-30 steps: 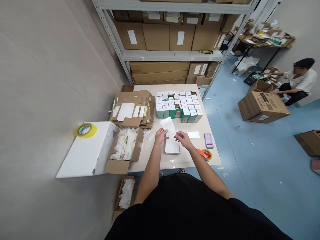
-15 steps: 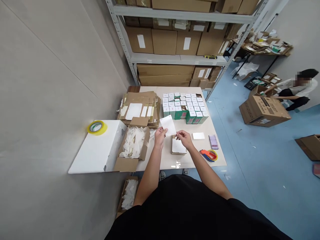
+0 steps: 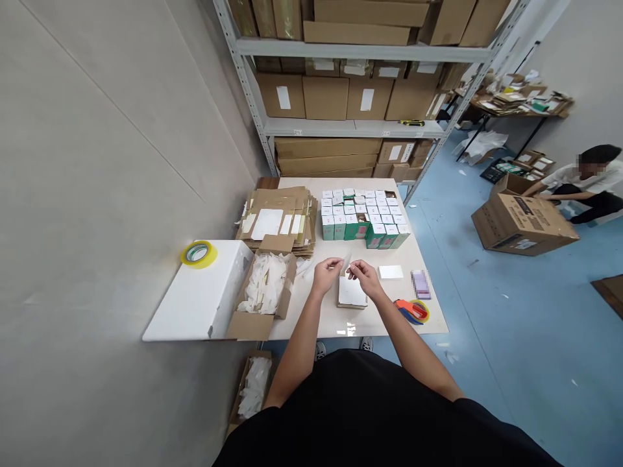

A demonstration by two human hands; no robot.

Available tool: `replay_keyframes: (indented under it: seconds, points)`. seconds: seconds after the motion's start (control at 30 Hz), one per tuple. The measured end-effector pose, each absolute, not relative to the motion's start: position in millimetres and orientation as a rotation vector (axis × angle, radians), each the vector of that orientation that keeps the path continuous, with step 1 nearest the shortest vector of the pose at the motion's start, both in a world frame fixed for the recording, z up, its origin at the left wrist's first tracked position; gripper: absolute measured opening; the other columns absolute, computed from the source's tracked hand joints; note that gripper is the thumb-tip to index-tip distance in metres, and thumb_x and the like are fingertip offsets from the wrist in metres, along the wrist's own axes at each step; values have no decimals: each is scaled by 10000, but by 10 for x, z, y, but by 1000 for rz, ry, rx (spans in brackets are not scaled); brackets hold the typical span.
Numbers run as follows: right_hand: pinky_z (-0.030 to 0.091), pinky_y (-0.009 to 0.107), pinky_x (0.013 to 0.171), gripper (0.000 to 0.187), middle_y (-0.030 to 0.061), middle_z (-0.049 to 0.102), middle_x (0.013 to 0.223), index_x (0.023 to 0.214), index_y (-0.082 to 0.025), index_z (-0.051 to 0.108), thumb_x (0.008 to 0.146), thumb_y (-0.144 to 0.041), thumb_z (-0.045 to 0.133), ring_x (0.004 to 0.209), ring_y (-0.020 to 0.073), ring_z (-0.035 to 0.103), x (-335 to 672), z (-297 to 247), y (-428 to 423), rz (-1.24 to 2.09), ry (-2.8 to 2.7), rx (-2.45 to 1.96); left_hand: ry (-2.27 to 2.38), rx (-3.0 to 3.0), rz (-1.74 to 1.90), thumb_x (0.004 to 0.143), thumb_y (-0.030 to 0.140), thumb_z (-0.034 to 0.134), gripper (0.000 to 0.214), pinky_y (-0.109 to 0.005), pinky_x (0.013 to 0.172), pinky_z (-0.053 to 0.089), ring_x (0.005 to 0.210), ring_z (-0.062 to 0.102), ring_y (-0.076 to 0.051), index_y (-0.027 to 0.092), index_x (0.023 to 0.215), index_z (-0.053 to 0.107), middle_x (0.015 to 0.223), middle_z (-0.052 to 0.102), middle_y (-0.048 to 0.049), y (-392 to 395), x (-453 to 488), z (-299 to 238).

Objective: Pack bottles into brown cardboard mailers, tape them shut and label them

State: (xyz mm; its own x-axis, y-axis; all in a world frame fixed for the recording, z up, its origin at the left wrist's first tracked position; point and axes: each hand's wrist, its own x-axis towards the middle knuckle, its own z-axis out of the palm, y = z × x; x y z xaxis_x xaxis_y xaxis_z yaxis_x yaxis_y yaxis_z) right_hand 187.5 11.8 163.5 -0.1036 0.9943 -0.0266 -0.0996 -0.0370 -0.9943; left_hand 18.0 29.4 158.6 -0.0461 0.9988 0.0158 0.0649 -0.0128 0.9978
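My left hand (image 3: 325, 274) and my right hand (image 3: 364, 275) are raised just above the table (image 3: 341, 321), fingers pinched together on a thin white sheet (image 3: 346, 262) that shows almost edge-on between them. Right below them a small flat white box (image 3: 351, 293) lies on the table. Behind it stands a block of several small green-and-white boxes (image 3: 363, 214).
An open carton of white bags (image 3: 265, 292) and a stack of flat cardboard (image 3: 277, 220) lie to the left; yellow tape roll (image 3: 198, 253) on a white board (image 3: 195, 305). A white card (image 3: 390, 272), a purple pad (image 3: 421, 284) and a tape dispenser (image 3: 413, 311) lie right. Shelving behind; a person crouches far right.
The white sheet, earlier held up flat facing me, now is turned edge-on and lower between both hands. The view shifted, so everything sits a little lower and to the right.
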Motion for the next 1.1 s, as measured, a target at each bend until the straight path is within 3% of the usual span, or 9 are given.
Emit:
replay_keyframes:
  seconds: [0.6,1.1]
  points:
    - [551,332,687,312,26,714,778,846,-219,734,802,-526,770,686,171,634,2068,1700,179,1320,-1241,-1162,1221,1457,1180,870,344,746,165,-322,774,593,881,749,-214,214,914,838,929,802,-76,132,392,1852]
    - [454,310,595,365,3,669,712,806,-237,698,812,-598,745,618,163,527,1954,1726,73,1209,-1330,-1243,1198,1584,1160,870,367,749,174,-345,772,603,845,722,-206,242,948,841,941,788,-79,50,287,1813]
